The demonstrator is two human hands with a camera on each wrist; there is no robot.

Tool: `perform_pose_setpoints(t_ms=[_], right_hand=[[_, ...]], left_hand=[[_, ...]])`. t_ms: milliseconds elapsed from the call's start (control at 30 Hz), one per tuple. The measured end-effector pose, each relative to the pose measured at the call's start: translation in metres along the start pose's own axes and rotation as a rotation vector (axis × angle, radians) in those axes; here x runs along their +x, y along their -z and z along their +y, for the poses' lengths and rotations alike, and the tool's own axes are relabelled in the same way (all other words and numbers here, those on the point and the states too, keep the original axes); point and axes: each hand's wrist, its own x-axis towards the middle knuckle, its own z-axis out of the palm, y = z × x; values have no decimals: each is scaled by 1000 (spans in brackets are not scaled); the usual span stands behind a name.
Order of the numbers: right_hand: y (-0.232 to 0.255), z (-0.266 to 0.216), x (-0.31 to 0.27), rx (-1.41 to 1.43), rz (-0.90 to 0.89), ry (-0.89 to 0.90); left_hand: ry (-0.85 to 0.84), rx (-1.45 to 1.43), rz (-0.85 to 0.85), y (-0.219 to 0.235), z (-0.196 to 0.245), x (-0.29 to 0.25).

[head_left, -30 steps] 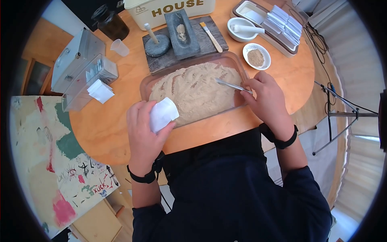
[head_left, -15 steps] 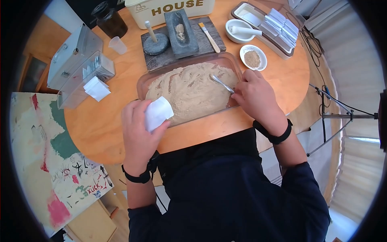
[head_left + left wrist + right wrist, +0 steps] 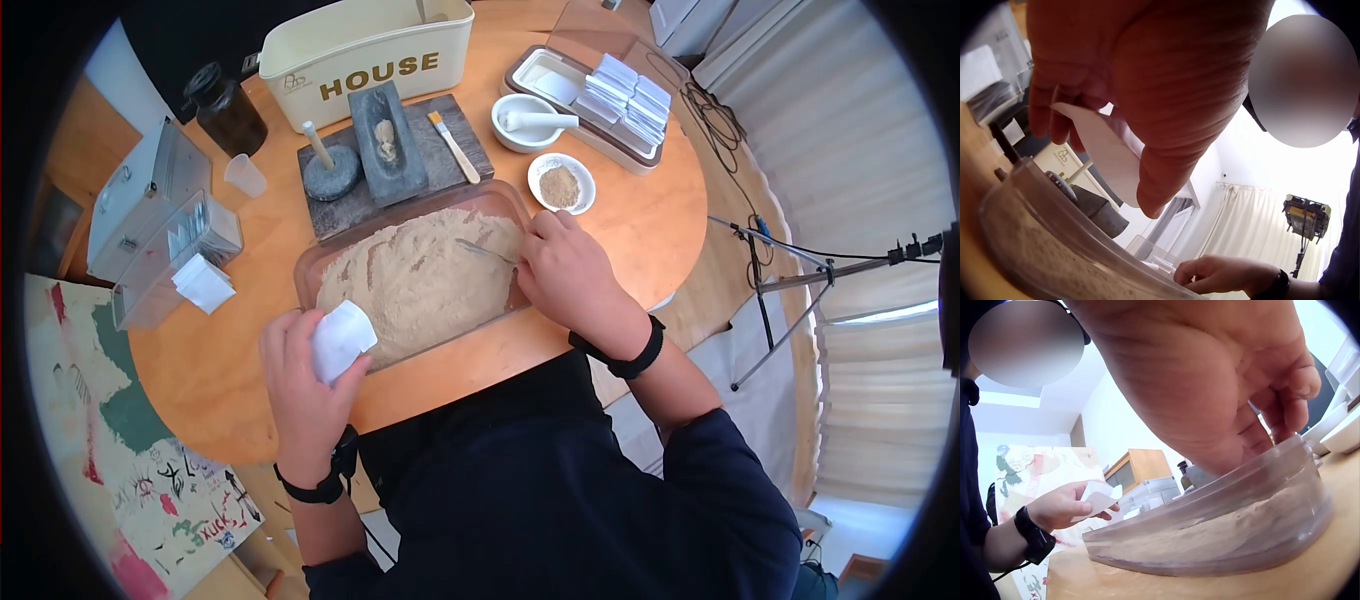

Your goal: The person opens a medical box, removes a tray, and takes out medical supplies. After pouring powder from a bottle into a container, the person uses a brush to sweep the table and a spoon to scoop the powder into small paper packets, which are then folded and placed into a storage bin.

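In the head view a clear tray point(image 3: 310, 275) of pale powder stands at the table's near edge. The left hand point(image 3: 305, 385) holds a white paper packet point(image 3: 342, 340) between thumb and fingers at the tray's near left corner; the left wrist view shows the paper point(image 3: 1107, 150) pinched. The right hand point(image 3: 572, 275) grips a thin metal tool point(image 3: 484, 250) over the tray's right side, its tip at the powder point(image 3: 420, 280). In the right wrist view the curled fingers hide the tool behind the tray's rim point(image 3: 1210, 490).
Behind the tray lie a stone slab point(image 3: 437, 110), a stone trough point(image 3: 390, 160) and a brush point(image 3: 455, 150). To the right are a powder dish point(image 3: 560, 185), a mortar point(image 3: 520, 138) and a box of packets point(image 3: 625, 100). A plastic cup point(image 3: 245, 176) stands left.
The head view has shifted, so the table sits lower and further left. The metal tool's angle has changed and its tip now meets the powder. Both hands keep their grips.
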Motion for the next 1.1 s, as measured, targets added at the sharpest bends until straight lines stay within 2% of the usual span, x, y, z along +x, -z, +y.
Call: perform_pose_setpoints(t_ms=[167, 233, 433, 567, 633, 767, 833, 967, 1100], right_hand=[[6, 1, 5, 2, 46, -45], [10, 1, 5, 85, -28, -120], [4, 12, 4, 141, 61, -55], [9, -2, 17, 245, 91, -98], [10, -6, 22, 387, -3, -90], [6, -18, 33, 403, -132, -88], [3, -25, 36, 586, -321, -110], [-15, -31, 39, 605, -363, -31], [-15, -30, 41, 758, -425, -136]], left_hand=[[-7, 7, -5, 1, -2, 2], [-3, 14, -9, 3, -3, 1], [-12, 132, -44, 9, -5, 5], [-38, 166, -7, 12, -10, 9], [-54, 157, 3, 10, -12, 8], [-43, 123, 0, 10, -17, 8], [-36, 139, -14, 13, -17, 6], [-78, 170, -26, 16, -16, 8], [-57, 153, -74, 19, -11, 11]])
